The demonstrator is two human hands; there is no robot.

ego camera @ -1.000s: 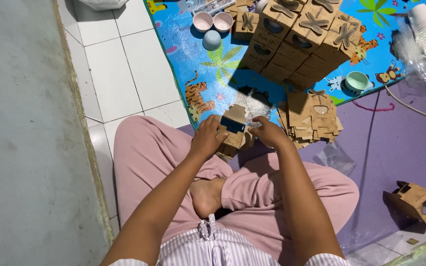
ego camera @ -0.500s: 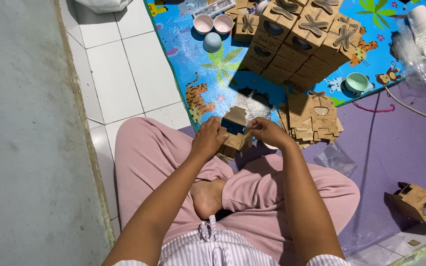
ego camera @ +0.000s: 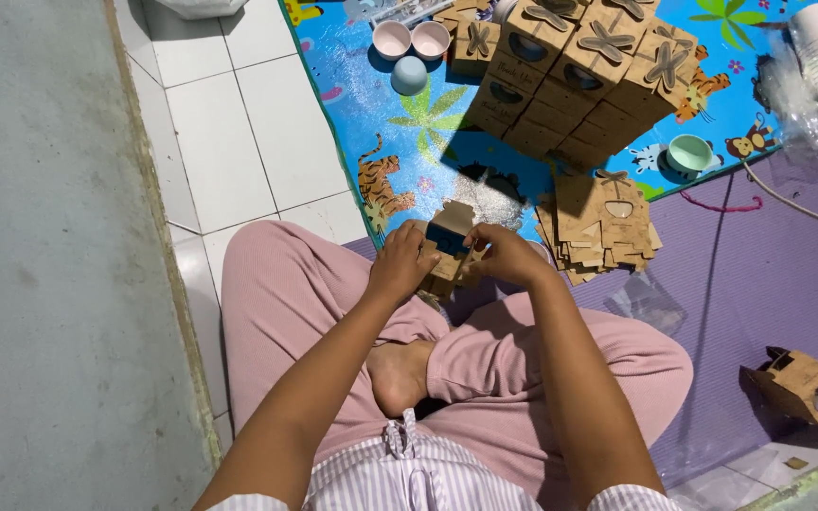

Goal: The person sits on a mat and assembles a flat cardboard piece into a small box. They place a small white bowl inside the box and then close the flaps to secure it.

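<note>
Both hands are closed on one small brown cardboard box with a cut-out window (ego camera: 451,244), held above the crossed legs in pink trousers: the left hand (ego camera: 401,265) grips its near side and the right hand (ego camera: 506,255) pinches its far flap. Just beyond it lies one fanned pile of flat brown cardboard blanks (ego camera: 601,224), and further off a block of folded brown boxes with bow-shaped tops (ego camera: 579,71), too many to count. Three small round bowls (ego camera: 410,52), two pink and one pale blue, sit on the blue animal-print mat (ego camera: 371,123), one mint-green cup (ego camera: 689,153) stands near its edge, and one finished box (ego camera: 804,390) lies alone on the purple mat (ego camera: 750,274).
</note>
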